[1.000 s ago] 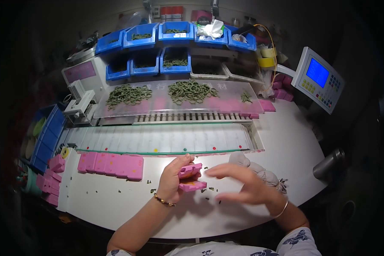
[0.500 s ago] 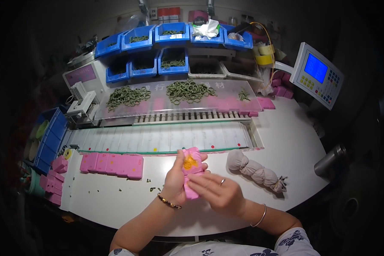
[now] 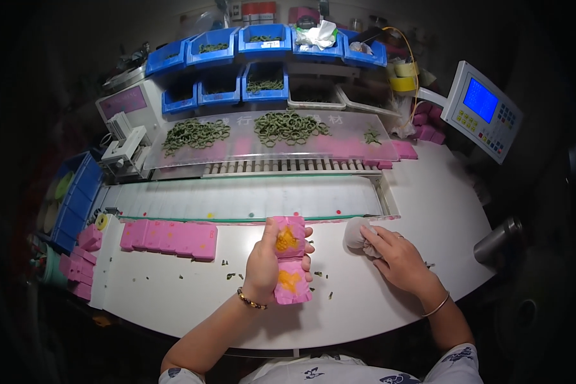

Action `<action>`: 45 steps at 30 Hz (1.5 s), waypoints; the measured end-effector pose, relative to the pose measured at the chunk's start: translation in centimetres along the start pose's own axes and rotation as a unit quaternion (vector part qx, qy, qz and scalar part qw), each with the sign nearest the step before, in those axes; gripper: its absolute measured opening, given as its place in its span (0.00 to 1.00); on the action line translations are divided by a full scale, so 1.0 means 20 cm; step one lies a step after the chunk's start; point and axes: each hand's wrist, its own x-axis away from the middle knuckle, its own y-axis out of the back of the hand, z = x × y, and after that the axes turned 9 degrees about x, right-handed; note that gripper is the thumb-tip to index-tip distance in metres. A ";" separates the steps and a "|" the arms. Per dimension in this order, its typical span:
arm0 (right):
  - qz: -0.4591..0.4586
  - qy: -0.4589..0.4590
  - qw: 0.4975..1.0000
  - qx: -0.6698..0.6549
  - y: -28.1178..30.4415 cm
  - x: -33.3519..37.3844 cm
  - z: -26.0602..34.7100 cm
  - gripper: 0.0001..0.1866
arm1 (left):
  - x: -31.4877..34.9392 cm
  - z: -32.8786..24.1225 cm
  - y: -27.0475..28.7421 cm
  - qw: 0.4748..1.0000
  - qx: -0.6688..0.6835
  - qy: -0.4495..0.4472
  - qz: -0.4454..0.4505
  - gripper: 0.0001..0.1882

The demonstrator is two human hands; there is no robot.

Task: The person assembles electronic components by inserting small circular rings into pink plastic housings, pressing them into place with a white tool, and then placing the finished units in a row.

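My left hand [image 3: 262, 263] is closed round an opened pink rubber mould [image 3: 292, 259], holding it above the white table. The two halves lie one above the other, each with a yellow-orange patch on its inner face. To the right, my right hand [image 3: 397, 261] has its fingers wrapped over a knotted off-white cloth bag [image 3: 354, 235]. Only the bag's rounded end shows; the hand covers most of the rest. Small dark green scraps [image 3: 319, 274] are scattered on the table near the mould.
Several pink mould blocks [image 3: 169, 240] stand in a row at left. Behind lie a pale conveyor belt [image 3: 237, 195] and a clear shelf [image 3: 237, 144] with green rings. Blue bins [image 3: 262, 43] rise behind. At right are a control panel [image 3: 483, 112] and a metal cylinder [image 3: 498, 240].
My right hand has left the mould and moved right onto the cloth bag. The left hand keeps the mould, whose lower half is now uncovered. Coloured dots on the belt have shifted left.
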 end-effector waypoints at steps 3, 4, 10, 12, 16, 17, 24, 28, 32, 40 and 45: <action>0.005 0.019 0.999 0.049 0.07 -0.04 0.03 0.38 | -0.01 0.04 0.00 1.000 -0.012 0.000 0.009 0.38; 0.004 0.021 0.999 0.047 0.10 -0.06 0.06 0.38 | 0.00 0.05 0.00 1.000 -0.006 0.003 0.004 0.37; -0.295 0.076 0.949 0.076 0.22 -0.19 0.27 0.31 | 0.00 0.05 0.01 0.999 -0.022 -0.016 -0.044 0.36; -0.145 0.168 0.966 0.131 0.20 -0.16 0.38 0.27 | 0.01 0.03 0.01 0.996 -0.043 -0.046 -0.058 0.36; -0.058 0.205 0.970 0.114 0.17 -0.13 0.39 0.29 | 0.01 0.07 0.05 0.984 -0.128 -0.116 -0.037 0.37; -0.075 0.178 0.976 0.097 0.20 -0.14 0.39 0.29 | 0.01 0.07 0.05 0.983 -0.114 -0.132 -0.054 0.37; -0.148 0.155 0.969 0.126 0.22 -0.19 0.48 0.29 | 0.03 0.00 0.04 0.977 -0.146 -0.134 -0.076 0.36; -0.047 0.207 0.968 0.130 0.13 -0.16 0.46 0.29 | 0.04 0.03 0.09 0.973 -0.178 -0.145 -0.031 0.36; -0.108 0.158 0.978 0.080 0.22 -0.18 0.45 0.32 | 0.05 0.01 0.11 0.982 -0.076 -0.129 -0.111 0.37; -0.060 0.222 0.968 0.102 0.17 -0.13 0.53 0.31 | 0.15 0.02 0.12 0.889 -0.244 -0.388 0.013 0.39; -0.164 0.141 0.974 0.074 0.30 -0.18 0.50 0.29 | 0.17 -0.04 0.08 0.904 -0.239 -0.349 -0.059 0.44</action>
